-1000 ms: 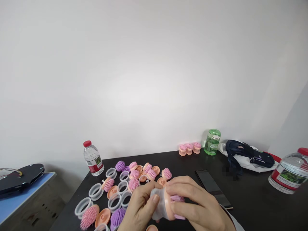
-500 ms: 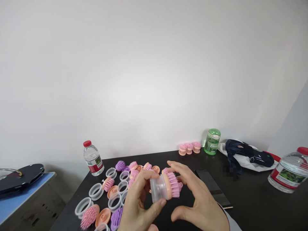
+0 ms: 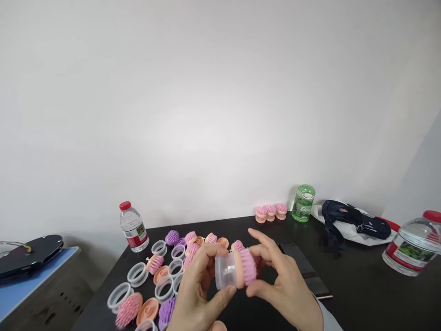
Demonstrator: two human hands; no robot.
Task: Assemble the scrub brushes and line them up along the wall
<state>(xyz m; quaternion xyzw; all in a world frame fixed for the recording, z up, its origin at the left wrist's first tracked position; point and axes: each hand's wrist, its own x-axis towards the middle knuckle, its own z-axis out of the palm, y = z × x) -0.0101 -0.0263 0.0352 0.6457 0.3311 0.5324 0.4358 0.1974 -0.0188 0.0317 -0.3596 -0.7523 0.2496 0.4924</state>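
My left hand (image 3: 203, 289) grips the clear plastic collar (image 3: 225, 272) of a small round scrubbing brush between thumb and fingers. The peach base and pink bristles (image 3: 248, 267) of this brush face right, so it lies on its side in the air. On the bristle end, my right hand (image 3: 280, 278) has its thumb and some fingers closed, while its index finger sticks up. Behind and left of the hands, loose clear rings (image 3: 138, 274), peach discs (image 3: 148, 311), pink brush heads (image 3: 128, 310) and purple brush heads (image 3: 167, 311) lie on the black table.
Three pink brushes (image 3: 270, 213) stand in a row by the wall, next to a green bottle (image 3: 303, 203). Water bottles stand left (image 3: 134, 228) and right (image 3: 411, 246). A dark phone-like slab (image 3: 305, 269) and a navy bag (image 3: 356, 218) lie to the right.
My right hand has closed from a spread pose onto the bristle end of the brush. My left hand keeps its hold in nearly the same place.
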